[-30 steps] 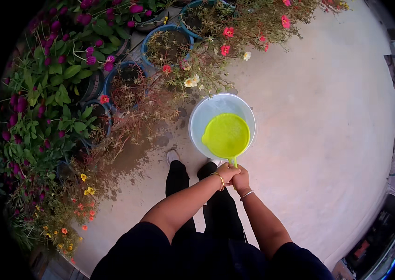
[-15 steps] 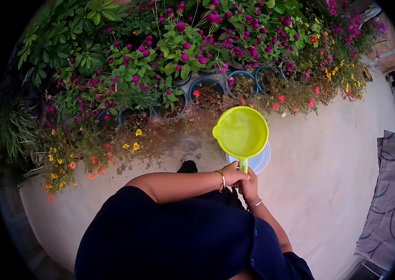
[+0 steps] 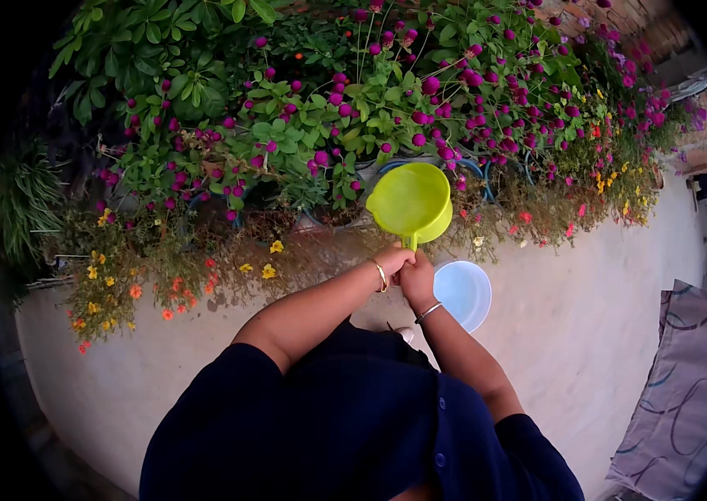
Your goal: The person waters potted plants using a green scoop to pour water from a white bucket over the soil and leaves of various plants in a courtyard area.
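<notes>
A lime-green water dipper is held out over the front edge of the potted flowers. Its bowl tilts toward the left, where the small pouring lip is, and its outer wall shows on the right. How much water it contains I cannot make out. My left hand, with a gold bangle at the wrist, is closed round the dipper's short handle. Pressed against it, my right hand grips the same handle from the right; a silver bangle is on that wrist. Beside my right forearm, a pale round tub stands on the floor.
Potted plants with purple globe flowers fill the far side. Low orange and yellow blooms spill onto the concrete floor. A patterned grey cloth hangs at the right. My shoe is below my forearms.
Both hands have carried the dipper forward and slightly left, from above the tub to the plants. The dipper now tips leftward, and the tub is more exposed. My view has shifted too.
</notes>
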